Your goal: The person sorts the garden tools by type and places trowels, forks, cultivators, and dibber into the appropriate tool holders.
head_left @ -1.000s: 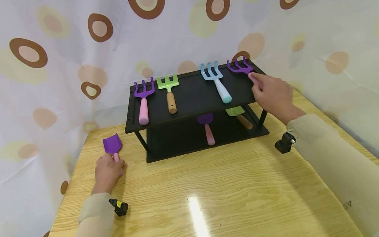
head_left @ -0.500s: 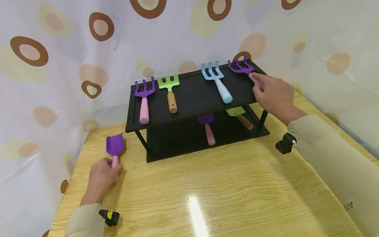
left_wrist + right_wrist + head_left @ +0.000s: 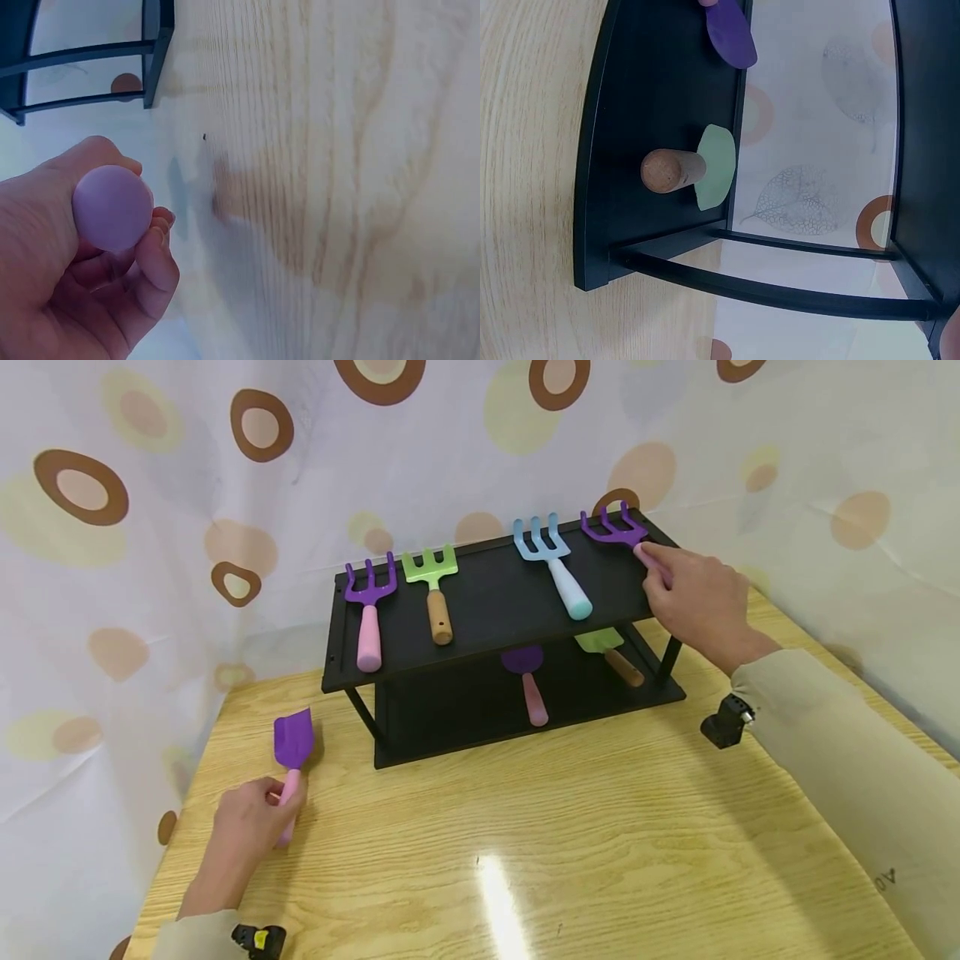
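Observation:
My left hand (image 3: 249, 817) grips the pink handle of a small garden trowel (image 3: 293, 739) with a purple blade, left of the black rack. In the left wrist view, the round end of the trowel handle (image 3: 112, 208) sits between thumb and fingers, apart from the table. At the rack's top right, my right hand (image 3: 701, 603) pinches the pink handle of a purple hand rake (image 3: 618, 533), its tines toward the back edge. A blue hand rake (image 3: 567, 585) lies to its left. The right wrist view shows only a sliver of the right hand.
The two-tier black rack (image 3: 487, 581) stands on a wooden table (image 3: 600, 827) before a patterned curtain. A purple rake (image 3: 369, 627) and a green rake (image 3: 439, 610) lie on its top left. Below are a purple trowel (image 3: 534, 697) and a green trowel (image 3: 718, 166).
My left hand has drawn the trowel toward me, and its blade has turned to point more straight toward the back. My right hand stays on the purple rake.

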Tool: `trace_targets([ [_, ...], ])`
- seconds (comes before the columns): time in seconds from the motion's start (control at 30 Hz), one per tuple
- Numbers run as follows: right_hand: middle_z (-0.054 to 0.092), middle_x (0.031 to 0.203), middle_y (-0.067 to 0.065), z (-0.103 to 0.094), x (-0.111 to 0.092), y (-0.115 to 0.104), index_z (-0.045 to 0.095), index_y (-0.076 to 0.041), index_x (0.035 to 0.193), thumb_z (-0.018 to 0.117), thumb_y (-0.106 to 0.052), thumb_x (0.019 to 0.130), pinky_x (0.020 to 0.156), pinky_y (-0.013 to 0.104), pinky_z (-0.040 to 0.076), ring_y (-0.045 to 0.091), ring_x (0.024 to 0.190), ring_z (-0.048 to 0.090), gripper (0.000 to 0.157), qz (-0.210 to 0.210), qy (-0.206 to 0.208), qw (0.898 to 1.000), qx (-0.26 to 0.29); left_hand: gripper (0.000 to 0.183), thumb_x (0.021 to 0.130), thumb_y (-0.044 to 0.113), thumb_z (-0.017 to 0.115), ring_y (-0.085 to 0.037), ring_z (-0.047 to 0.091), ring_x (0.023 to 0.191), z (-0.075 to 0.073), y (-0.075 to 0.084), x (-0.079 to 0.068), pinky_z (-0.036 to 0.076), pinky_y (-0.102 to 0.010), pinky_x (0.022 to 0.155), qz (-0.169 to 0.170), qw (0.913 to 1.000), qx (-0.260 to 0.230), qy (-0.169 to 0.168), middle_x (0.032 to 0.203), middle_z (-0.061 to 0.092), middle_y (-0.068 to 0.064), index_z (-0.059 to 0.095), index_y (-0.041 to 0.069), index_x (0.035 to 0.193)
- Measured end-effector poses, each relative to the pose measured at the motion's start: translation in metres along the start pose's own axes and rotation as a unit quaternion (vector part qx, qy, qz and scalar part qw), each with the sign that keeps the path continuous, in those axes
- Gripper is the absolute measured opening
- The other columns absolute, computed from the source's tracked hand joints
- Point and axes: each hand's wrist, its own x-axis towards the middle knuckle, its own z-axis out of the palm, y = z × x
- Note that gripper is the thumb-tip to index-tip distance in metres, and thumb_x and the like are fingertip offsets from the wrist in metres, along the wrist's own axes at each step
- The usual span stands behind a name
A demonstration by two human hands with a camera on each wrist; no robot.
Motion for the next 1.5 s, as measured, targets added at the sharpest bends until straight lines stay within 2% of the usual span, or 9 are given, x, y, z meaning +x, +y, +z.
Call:
trace_targets([
  [0.13, 0.055, 0.140, 0.021, 0.000, 0.001, 0.000, 0.047, -0.027, 0.148, 0.031, -0.035, 0.101, 0.046, 0.039, 0.035, 0.047, 0.089, 0.062, 0.050, 0.000, -0.002, 1.000, -0.001, 0.037, 0.092, 0.029, 0.060, -0.024, 0.062, 0.073, -0.004, -0.001, -0.008, 0.050, -0.036, 0.065, 0.030, 0.9995, 0.011, 0.001, 0.081, 0.071, -0.014, 0.070, -0.005, 0.102],
  [0.33, 0.055, 0.139, 0.022, 0.000, 0.002, 0.000, 0.047, -0.027, 0.148, 0.031, -0.036, 0.101, 0.047, 0.040, 0.036, 0.047, 0.090, 0.062, 0.050, 0.002, -0.006, 1.000, -0.002, 0.034, 0.088, 0.026, 0.063, -0.018, 0.055, 0.066, -0.009, -0.004, -0.018, 0.042, -0.028, 0.060, 0.041, 0.9991, 0.009, 0.002, 0.072, 0.067, -0.003, 0.072, -0.002, 0.105],
  [0.43, 0.054, 0.140, 0.022, 0.000, 0.001, 0.000, 0.046, -0.027, 0.149, 0.031, -0.036, 0.101, 0.047, 0.039, 0.036, 0.048, 0.089, 0.062, 0.051, 0.002, -0.009, 1.000, -0.003, 0.031, 0.087, 0.024, 0.066, -0.015, 0.051, 0.064, -0.010, -0.005, -0.024, 0.040, -0.027, 0.058, 0.067, 0.9976, 0.013, 0.015, 0.068, 0.064, 0.001, 0.073, -0.001, 0.103],
  [0.6, 0.053, 0.141, 0.021, 0.000, 0.001, -0.001, 0.046, -0.026, 0.149, 0.031, -0.036, 0.101, 0.045, 0.039, 0.035, 0.048, 0.089, 0.062, 0.051, 0.001, -0.008, 1.000, -0.004, 0.023, 0.082, 0.017, 0.070, -0.011, 0.047, 0.060, -0.008, -0.009, -0.034, 0.040, -0.024, 0.055, 0.128, 0.9912, 0.017, 0.030, 0.065, 0.061, 0.004, 0.075, 0.001, 0.098],
  [0.8, 0.054, 0.140, 0.022, -0.002, 0.001, -0.001, 0.046, -0.026, 0.149, 0.030, -0.036, 0.101, 0.045, 0.038, 0.035, 0.047, 0.088, 0.062, 0.051, 0.001, -0.008, 1.000, -0.002, 0.016, 0.079, 0.013, 0.073, -0.005, 0.043, 0.057, -0.008, -0.013, -0.042, 0.039, -0.020, 0.053, 0.156, 0.9870, 0.010, 0.039, 0.062, 0.057, 0.007, 0.076, 0.006, 0.094],
  [1.07, 0.054, 0.139, 0.023, -0.001, 0.001, -0.001, 0.046, -0.026, 0.149, 0.031, -0.035, 0.101, 0.045, 0.039, 0.036, 0.047, 0.088, 0.062, 0.051, 0.002, -0.010, 1.000, -0.004, 0.012, 0.081, 0.014, 0.074, 0.002, 0.043, 0.053, -0.012, -0.008, -0.046, 0.040, -0.019, 0.050, 0.173, 0.9848, -0.010, 0.005, 0.060, 0.057, 0.013, 0.075, 0.010, 0.092],
  [1.2, 0.054, 0.139, 0.022, -0.001, 0.001, 0.000, 0.046, -0.027, 0.148, 0.031, -0.036, 0.101, 0.045, 0.039, 0.035, 0.047, 0.089, 0.062, 0.051, -0.001, -0.008, 1.000, -0.002, 0.008, 0.080, 0.013, 0.075, 0.005, 0.041, 0.051, -0.011, -0.003, -0.046, 0.039, -0.018, 0.049, 0.194, 0.9808, -0.008, 0.009, 0.059, 0.053, 0.016, 0.074, 0.012, 0.088],
  [1.33, 0.056, 0.137, 0.023, -0.001, 0.001, 0.001, 0.047, -0.027, 0.148, 0.031, -0.035, 0.101, 0.045, 0.039, 0.035, 0.047, 0.088, 0.062, 0.050, 0.000, -0.003, 1.000, -0.002, 0.012, 0.079, 0.014, 0.075, 0.007, 0.041, 0.051, -0.011, 0.002, -0.044, 0.039, -0.018, 0.049, 0.212, 0.9773, -0.009, 0.009, 0.059, 0.051, 0.019, 0.075, 0.011, 0.091],
  [1.5, 0.054, 0.140, 0.020, 0.000, 0.001, 0.002, 0.047, -0.028, 0.148, 0.030, -0.036, 0.101, 0.046, 0.039, 0.036, 0.049, 0.093, 0.062, 0.050, -0.001, -0.003, 1.000, 0.000, 0.008, 0.080, 0.015, 0.075, 0.008, 0.041, 0.048, -0.007, 0.013, -0.039, 0.039, -0.018, 0.048, 0.233, 0.9725, -0.012, 0.008, 0.057, 0.051, 0.021, 0.075, 0.013, 0.088],
])
